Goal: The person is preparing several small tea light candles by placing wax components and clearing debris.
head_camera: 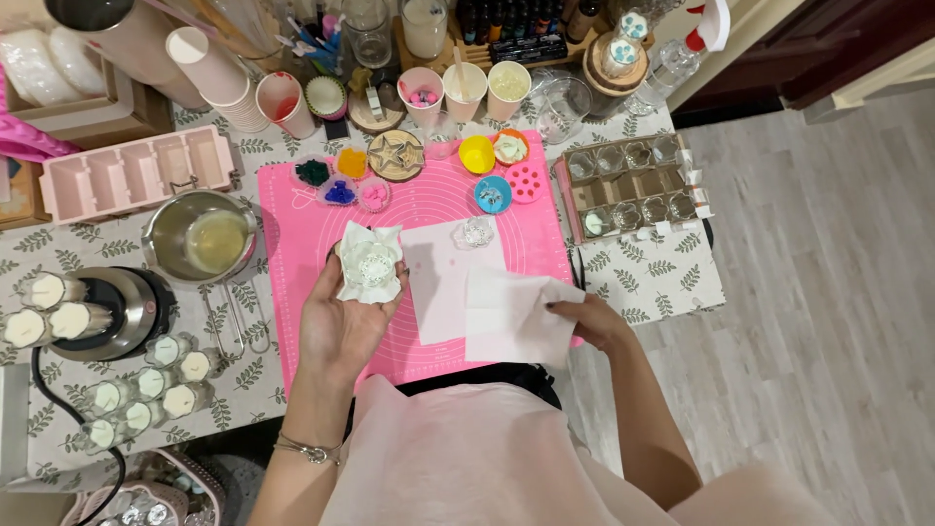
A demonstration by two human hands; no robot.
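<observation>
My left hand holds up a round white candle wrapped in white paper over the pink silicone mat. My right hand pinches the right edge of a white sheet of paper lying at the mat's near right corner. A second pale pink sheet lies flat between the hands, partly under the white one. A small clear glass flower-shaped holder stands just beyond the sheets.
A steel pot of melted wax and tongs sit left of the mat, with several small white candles nearer. Coloured silicone cups, paper cups, a pink mould and a tray of jars line the far side.
</observation>
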